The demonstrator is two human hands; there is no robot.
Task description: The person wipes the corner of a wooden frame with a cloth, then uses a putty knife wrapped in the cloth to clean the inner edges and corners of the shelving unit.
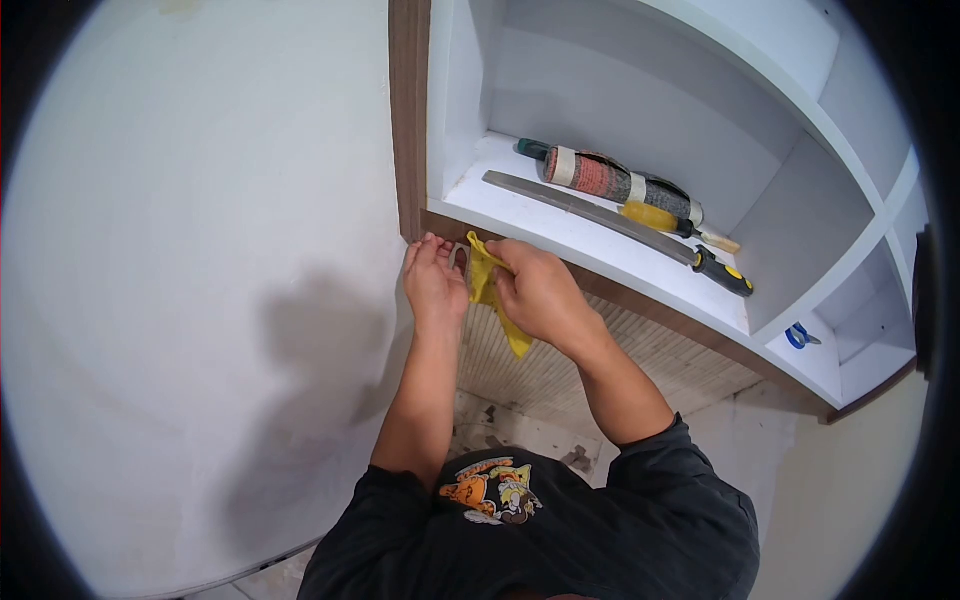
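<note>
My right hand [540, 295] grips a yellow cloth [484, 272] between thumb and fingers, just below the shelf's front edge. One end of the cloth hangs down under the hand. Close beside it on the left, my left hand [436, 280] is raised with its palm partly showing and its fingers loosely bent. Its fingertips are at the lower corner of the brown wood trim [408, 120]; whether they press on it is hard to see. Nothing shows in the left hand.
On the white shelf [560, 222] lie a flat file [600, 215] with a black and yellow handle, a roll of sandpaper [600, 176] and a yellow-handled tool [655, 217]. Blue-handled scissors [798, 336] lie in the right compartment. A pale wall [200, 250] stands on the left.
</note>
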